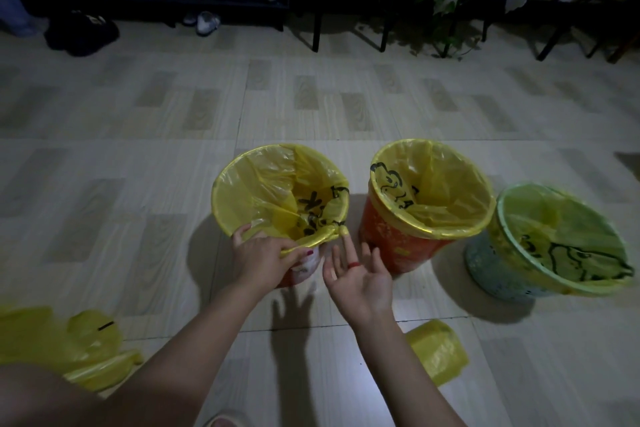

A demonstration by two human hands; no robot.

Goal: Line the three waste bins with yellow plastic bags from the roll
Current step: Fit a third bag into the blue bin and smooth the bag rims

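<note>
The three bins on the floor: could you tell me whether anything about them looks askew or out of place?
The blue-green bin on the right appears tilted, leaning toward the orange bin, which seems upright. On the left bin, the bag rim is bunched into a knot where the left hand grips it. A loose yellow bag lies crumpled at lower left.

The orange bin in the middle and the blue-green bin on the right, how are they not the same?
The orange bin stands upright in the middle; the blue-green bin at the right looks tipped toward the camera. The orange bin's wall is orange-red with pale marks, the blue-green bin's wall is pale teal and speckled. On the blue-green bin the bag's black drawing lies near the front rim, on the orange bin at the left inside. Both are round and hold a yellow bag folded over the rim.
</note>
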